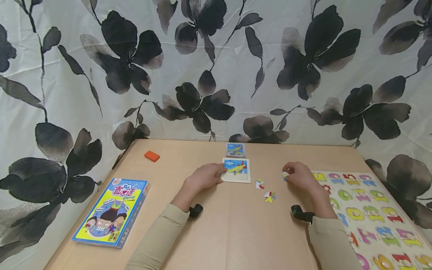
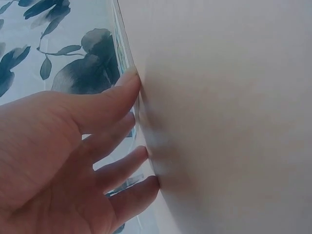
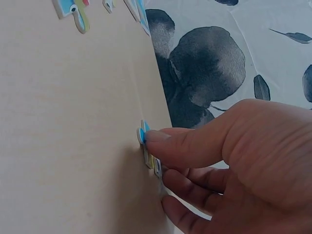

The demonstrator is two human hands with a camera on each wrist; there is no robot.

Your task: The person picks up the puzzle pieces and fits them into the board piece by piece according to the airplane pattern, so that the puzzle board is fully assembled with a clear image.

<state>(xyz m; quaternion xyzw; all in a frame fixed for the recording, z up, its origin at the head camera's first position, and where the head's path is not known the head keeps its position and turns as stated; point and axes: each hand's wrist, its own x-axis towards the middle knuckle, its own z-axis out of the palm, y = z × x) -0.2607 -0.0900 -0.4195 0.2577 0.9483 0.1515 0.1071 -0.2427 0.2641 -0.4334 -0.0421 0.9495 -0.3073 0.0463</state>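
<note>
In the head view, a small picture puzzle [image 1: 249, 179] with a white border and a yellow plane on blue lies near the table's far edge. My left hand [image 1: 206, 177] touches its left side; in the left wrist view the fingers are loosely bent, with their tips down on the surface. My right hand [image 1: 301, 180] is farther right, pinching jigsaw pieces between thumb and fingers. In the right wrist view, a blue-faced jigsaw piece [image 3: 141, 135] shows beside the thumb, partly covered. Loose jigsaw pieces [image 1: 259, 184] lie between the hands, with more colourful pieces [image 1: 269, 197] nearer me.
Behind the puzzle lies a similar picture card [image 1: 235, 150]. An orange block [image 1: 152, 156] sits at the far left, with a blue and yellow box [image 1: 111, 213] nearer. A sheet of colourful numbers [image 1: 366, 204] covers the right side. Floral cloth [image 1: 249, 75] hangs behind the table.
</note>
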